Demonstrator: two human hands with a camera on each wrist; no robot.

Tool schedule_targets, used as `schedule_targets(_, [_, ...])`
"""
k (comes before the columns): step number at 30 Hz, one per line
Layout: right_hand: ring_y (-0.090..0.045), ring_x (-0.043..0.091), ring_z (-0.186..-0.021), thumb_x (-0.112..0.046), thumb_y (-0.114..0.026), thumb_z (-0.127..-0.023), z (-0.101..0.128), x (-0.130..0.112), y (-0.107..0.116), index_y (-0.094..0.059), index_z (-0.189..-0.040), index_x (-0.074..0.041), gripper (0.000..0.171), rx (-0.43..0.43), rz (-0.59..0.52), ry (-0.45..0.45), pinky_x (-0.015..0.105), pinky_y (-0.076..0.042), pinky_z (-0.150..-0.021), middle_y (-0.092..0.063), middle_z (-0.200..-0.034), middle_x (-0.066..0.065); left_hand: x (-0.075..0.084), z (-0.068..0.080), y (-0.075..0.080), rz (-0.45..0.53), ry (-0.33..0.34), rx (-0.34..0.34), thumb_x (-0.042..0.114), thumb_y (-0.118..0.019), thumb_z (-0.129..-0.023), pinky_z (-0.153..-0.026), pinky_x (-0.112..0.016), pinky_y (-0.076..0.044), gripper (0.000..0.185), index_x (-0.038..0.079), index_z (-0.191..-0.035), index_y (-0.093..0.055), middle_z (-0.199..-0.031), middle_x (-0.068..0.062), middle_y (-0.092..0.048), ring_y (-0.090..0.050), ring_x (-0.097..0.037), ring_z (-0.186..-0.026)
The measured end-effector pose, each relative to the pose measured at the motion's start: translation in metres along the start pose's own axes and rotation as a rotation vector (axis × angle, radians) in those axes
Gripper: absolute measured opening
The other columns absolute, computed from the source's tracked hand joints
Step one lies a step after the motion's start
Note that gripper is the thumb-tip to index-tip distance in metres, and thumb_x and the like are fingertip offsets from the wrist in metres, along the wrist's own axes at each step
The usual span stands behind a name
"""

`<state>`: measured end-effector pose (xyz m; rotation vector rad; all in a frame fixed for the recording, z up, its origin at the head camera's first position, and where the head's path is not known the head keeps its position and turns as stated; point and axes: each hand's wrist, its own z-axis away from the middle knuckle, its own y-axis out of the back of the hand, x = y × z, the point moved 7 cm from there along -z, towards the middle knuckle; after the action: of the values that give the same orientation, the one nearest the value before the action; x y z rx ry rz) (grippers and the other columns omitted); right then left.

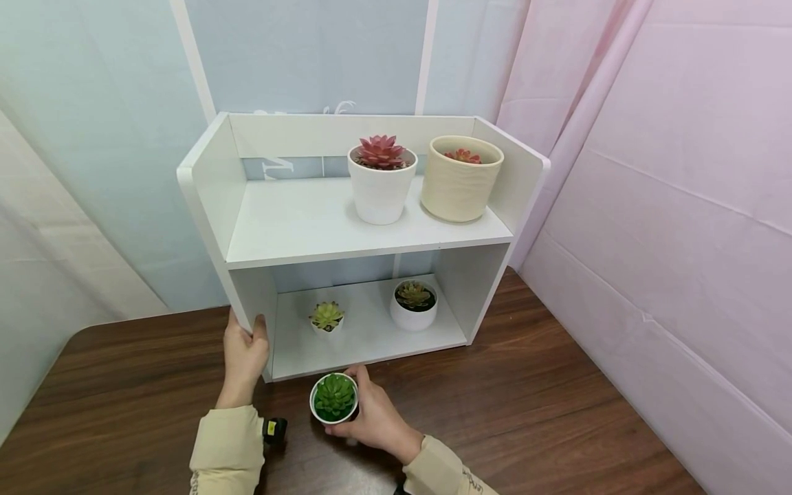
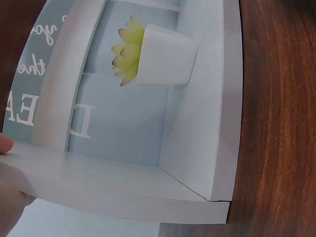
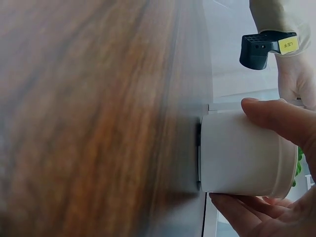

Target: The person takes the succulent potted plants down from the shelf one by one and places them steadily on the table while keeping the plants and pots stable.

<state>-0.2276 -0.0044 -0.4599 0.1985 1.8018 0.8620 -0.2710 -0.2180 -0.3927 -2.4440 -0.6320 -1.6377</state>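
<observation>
The right hand (image 1: 377, 419) held a small white pot with a green succulent (image 1: 334, 398), fingers and thumb wrapped round its sides, on the wooden table (image 1: 557, 419) just in front of the white shelf unit (image 1: 346, 227), near its lower compartment. The left hand (image 1: 244, 354) gripped the near left side panel of the unit. Inside the lower compartment stood a tiny yellow-green succulent (image 1: 326, 317) and a round white pot (image 1: 414, 304). On the upper shelf stood a white pot with a red succulent (image 1: 380, 180) and, to its right, a cream pot (image 1: 460, 177).
</observation>
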Motion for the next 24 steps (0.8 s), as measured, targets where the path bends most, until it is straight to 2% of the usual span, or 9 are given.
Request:
schedule_targets(13, [-0.061,0.018,-0.102,-0.025,-0.089,-0.066,0.001,0.0017,-0.0012,-0.041,-0.122,-0.011,0.075,-0.015,0.012,-0.049,0.029,-0.049,-0.085,-0.063,-0.114,0.007,0.0011,0.0006,0.0001,-0.009,-0.003,0.0,-0.005,-0.041,-0.095,-0.103,-0.066,-0.03,0.048,-0.005,-0.143,-0.032,-0.141,-0.03,-0.043,-0.036,-0.046,-0.133])
schedule_targets(24, [-0.061,0.02,-0.104,-0.022,-0.089,-0.066,0.0024,0.0003,0.0006,-0.043,-0.122,-0.009,0.074,-0.019,0.05,-0.011,0.03,-0.049,-0.086,-0.062,-0.117,0.008,0.0014,0.0003,-0.0006,-0.009,-0.006,-0.004,-0.005,-0.041,-0.095,-0.104,-0.066,-0.029,0.049,-0.005,-0.143,-0.031,-0.141,-0.03,-0.042,-0.035,-0.046,-0.133])
